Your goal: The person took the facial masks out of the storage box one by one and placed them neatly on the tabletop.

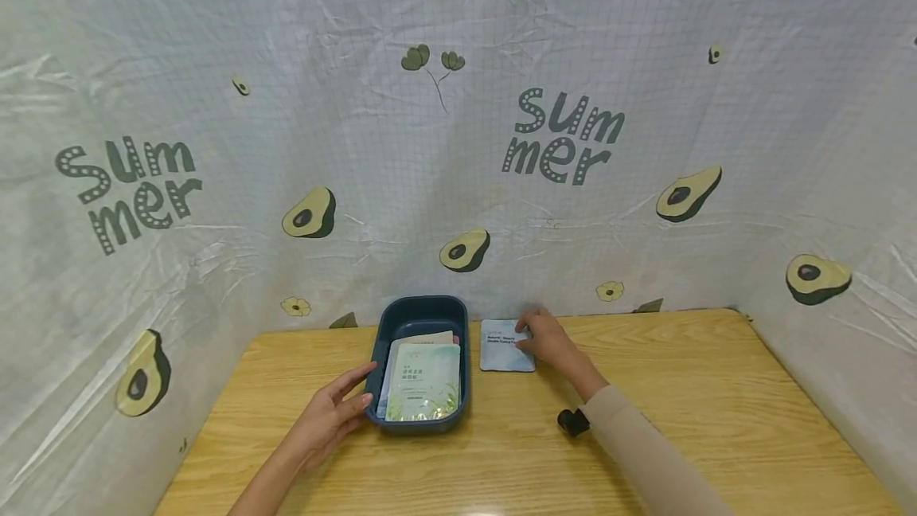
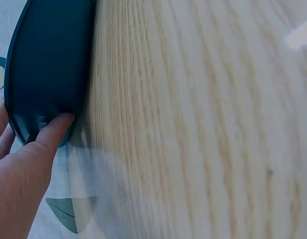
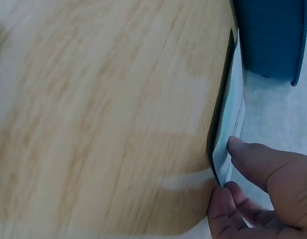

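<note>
Tub (image 1: 423, 313) stocked with packets (image 1: 427, 338); one blue packet (image 1: 499, 354) outstanding on the desk (image 1: 688, 396).
Left hand (image 1: 325, 424): grip wide, fingers against the tub's left side, no packet held. Tub: stands on the desk; a pale green packet (image 1: 423, 385) lies uppermost inside, edges of others showing beneath it; their number cannot be told. These are judged done. Right of the tub and apart from it: the blue packet, printed face up. Right hand (image 1: 548, 341): grip narrow, pinching the blue packet at its right edge, thumb on the face. In my judgement the work is near its end: this is the only packet seen outside the tub, and it alone remains to be dealt with.
</note>
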A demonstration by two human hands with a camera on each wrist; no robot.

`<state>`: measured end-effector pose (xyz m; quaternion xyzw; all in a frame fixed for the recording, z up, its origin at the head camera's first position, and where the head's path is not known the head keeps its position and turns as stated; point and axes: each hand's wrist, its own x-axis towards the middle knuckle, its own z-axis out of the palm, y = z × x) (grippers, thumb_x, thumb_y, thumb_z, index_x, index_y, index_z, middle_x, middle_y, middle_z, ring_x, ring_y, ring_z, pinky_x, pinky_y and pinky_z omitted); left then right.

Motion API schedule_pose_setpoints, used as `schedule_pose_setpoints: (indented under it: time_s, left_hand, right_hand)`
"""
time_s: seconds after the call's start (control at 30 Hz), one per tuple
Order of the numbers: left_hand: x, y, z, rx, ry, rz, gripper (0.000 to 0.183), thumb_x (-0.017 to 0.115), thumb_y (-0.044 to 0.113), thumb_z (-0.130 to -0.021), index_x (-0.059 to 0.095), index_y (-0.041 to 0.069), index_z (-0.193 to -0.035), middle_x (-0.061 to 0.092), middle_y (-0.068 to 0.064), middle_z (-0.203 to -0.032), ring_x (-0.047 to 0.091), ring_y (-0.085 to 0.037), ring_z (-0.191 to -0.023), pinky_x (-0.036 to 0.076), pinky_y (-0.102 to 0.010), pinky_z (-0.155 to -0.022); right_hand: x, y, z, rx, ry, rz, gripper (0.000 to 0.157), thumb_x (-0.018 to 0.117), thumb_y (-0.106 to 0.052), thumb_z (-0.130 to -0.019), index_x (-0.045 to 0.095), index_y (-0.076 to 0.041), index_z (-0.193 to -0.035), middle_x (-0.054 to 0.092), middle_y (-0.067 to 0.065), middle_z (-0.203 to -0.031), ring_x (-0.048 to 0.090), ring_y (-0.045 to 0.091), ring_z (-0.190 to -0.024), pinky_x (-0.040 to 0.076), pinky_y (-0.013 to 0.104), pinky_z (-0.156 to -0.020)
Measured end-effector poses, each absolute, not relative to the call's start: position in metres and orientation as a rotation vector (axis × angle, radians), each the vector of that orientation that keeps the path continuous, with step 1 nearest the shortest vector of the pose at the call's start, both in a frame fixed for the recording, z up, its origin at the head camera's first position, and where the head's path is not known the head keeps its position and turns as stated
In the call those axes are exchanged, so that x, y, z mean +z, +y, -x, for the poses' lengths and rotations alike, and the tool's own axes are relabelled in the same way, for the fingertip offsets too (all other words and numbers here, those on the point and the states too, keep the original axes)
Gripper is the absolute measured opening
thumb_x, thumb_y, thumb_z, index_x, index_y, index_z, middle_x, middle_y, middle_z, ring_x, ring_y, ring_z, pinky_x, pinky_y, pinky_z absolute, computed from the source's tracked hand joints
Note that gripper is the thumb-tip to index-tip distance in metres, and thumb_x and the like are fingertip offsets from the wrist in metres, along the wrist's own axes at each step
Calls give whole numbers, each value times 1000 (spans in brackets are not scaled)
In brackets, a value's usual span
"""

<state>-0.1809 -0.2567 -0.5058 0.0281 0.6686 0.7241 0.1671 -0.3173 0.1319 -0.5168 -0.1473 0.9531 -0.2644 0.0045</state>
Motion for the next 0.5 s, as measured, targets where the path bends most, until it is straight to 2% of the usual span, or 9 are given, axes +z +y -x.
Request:
schedule_pose_setpoints:
  time_s: [0.13, 0.3, 0.5]
  left_hand:
    - [-505, -255, 182, 2056, 1906, -89, 66, 57, 8, -104, 23, 1, -160, 8, -24, -167, 49, -32, -131, 53, -40, -101]
    - [-505, -256, 180, 2060, 1908, -86, 66, 57, 7, -104, 22, 1, -160, 8, -25, -167, 50, -32, -129, 53, -40, -101]
    - [-505, -256, 179, 2058, 1914, -86, 65, 55, 6, -105, 23, 1, -160, 9, -25, -167, 51, -31, -128, 53, -42, -102]
  right_hand:
    - [-514, 134, 317, -828, 2991, 517, 11, 74, -5, -91, 72, -1, -101, 63, 14, -102, 57, 27, -96, 52, 45, -89]
    - [-500, 128, 318, -926, 2989, 635, 17, 67, -3, -95, 71, 1, -111, 69, 16, -113, 62, 35, -112, 52, 49, -97]
    - [-474, 113, 320, -1090, 2965, 767, 20, 64, -8, -100, 70, -2, -118, 72, 11, -115, 67, 30, -107, 57, 44, -92]
